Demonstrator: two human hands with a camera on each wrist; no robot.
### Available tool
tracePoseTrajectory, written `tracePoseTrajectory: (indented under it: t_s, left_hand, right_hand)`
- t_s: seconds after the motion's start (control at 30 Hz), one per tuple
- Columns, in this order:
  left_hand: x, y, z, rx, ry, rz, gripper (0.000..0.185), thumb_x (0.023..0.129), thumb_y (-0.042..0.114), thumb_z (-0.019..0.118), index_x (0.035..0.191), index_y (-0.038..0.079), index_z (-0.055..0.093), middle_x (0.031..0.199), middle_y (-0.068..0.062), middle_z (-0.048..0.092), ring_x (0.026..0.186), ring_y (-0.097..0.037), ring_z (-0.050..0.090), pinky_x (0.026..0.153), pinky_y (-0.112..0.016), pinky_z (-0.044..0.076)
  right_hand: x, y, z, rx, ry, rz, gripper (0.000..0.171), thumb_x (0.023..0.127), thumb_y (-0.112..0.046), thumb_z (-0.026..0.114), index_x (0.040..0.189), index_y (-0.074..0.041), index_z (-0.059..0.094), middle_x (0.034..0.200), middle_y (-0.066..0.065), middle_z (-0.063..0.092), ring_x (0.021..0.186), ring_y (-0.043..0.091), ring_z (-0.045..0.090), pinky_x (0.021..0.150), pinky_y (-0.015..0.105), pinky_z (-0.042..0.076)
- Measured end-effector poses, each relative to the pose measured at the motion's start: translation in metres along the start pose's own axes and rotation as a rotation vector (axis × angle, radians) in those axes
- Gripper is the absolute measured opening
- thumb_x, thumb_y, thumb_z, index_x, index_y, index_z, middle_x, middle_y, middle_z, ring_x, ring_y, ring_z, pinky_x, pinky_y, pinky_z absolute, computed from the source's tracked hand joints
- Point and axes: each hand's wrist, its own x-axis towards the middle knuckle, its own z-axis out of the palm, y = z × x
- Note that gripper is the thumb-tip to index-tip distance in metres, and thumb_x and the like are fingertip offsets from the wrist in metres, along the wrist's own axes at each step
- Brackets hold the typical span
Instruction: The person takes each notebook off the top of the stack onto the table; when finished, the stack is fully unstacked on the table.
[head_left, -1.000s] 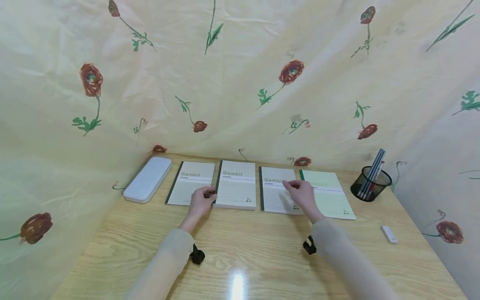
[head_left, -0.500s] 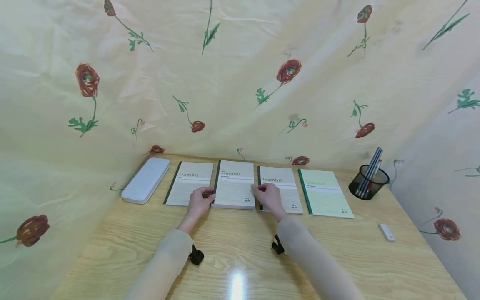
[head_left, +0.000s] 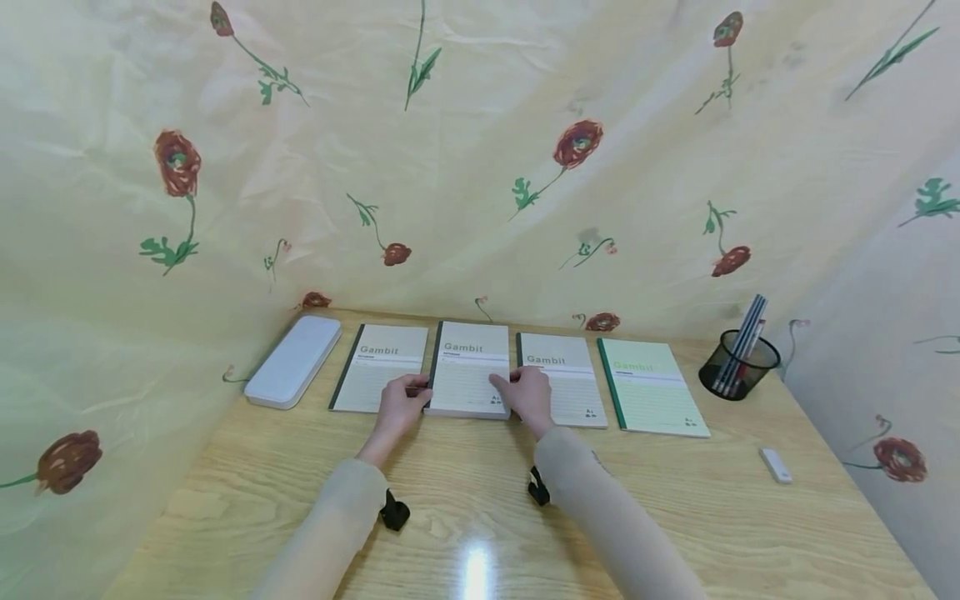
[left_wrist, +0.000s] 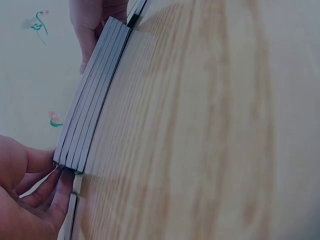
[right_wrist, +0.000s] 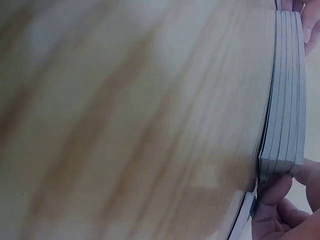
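Observation:
A thick stack of grey "Gambit" notebooks [head_left: 468,367] lies second from the left in a row on the wooden table [head_left: 675,517]. My left hand [head_left: 411,392] grips the stack's left edge near the front corner. My right hand [head_left: 516,387] holds the right edge, thumb on the cover. The left wrist view shows several spines of the stack [left_wrist: 95,100], with left fingers [left_wrist: 55,192] curled at its near corner and the right hand [left_wrist: 95,20] at the far end. In the right wrist view the stack [right_wrist: 285,90] lies flat and the right fingers [right_wrist: 275,195] touch its corner.
Single grey notebooks [head_left: 378,367] [head_left: 570,379] flank the stack, with a green notebook [head_left: 651,385] further right. A white pencil case [head_left: 292,360] lies far left, a black mesh pen cup [head_left: 738,367] far right, and a white eraser [head_left: 776,465] in front of it. Flowered cloth walls the table.
My right hand has moved left, from the edge between the third and green notebooks to the right edge of the stack. The left hand has stayed put.

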Motion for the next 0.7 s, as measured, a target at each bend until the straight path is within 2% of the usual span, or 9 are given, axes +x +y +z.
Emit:
tracePoseTrajectory:
  t_s: [0.17,0.37,0.57,0.7]
  left_hand:
    - [0.000,-0.002,0.001,-0.002,0.001,-0.011,0.028,0.094,0.004,0.067,0.121,-0.002,0.067,0.111,-0.016,0.069,0.102,-0.029,0.063,0.089,-0.041,0.052]
    - [0.000,-0.002,0.001,0.002,0.004,0.008,0.026,0.094,0.004,0.067,0.118,-0.005,0.067,0.111,-0.018,0.069,0.101,-0.029,0.063,0.088,-0.041,0.052]
    - [-0.001,-0.001,0.000,0.026,0.009,0.042,0.023,0.094,0.003,0.066,0.115,-0.006,0.069,0.110,-0.019,0.070,0.101,-0.030,0.064,0.089,-0.042,0.052]
    - [-0.001,-0.002,0.001,0.038,0.014,0.056,0.022,0.093,0.000,0.066,0.113,-0.007,0.069,0.107,-0.019,0.070,0.099,-0.030,0.065,0.088,-0.043,0.052]
  right_hand:
    - [0.000,0.000,0.000,-0.009,-0.006,-0.002,0.031,0.091,-0.033,0.074,0.088,-0.003,0.073,0.073,0.005,0.065,0.063,0.018,0.058,0.054,0.028,0.045]
    - [0.001,0.001,0.000,-0.021,-0.004,-0.014,0.030,0.092,-0.032,0.073,0.082,-0.004,0.072,0.068,0.004,0.063,0.058,0.017,0.055,0.049,0.027,0.043]
    - [0.000,0.000,-0.006,-0.030,0.019,-0.010,0.032,0.091,-0.031,0.074,0.093,0.001,0.072,0.080,0.008,0.068,0.070,0.020,0.061,0.061,0.032,0.051]
    - [0.001,0.002,-0.010,-0.008,0.026,-0.023,0.033,0.090,-0.029,0.074,0.095,0.003,0.070,0.085,0.012,0.068,0.074,0.023,0.061,0.067,0.037,0.053]
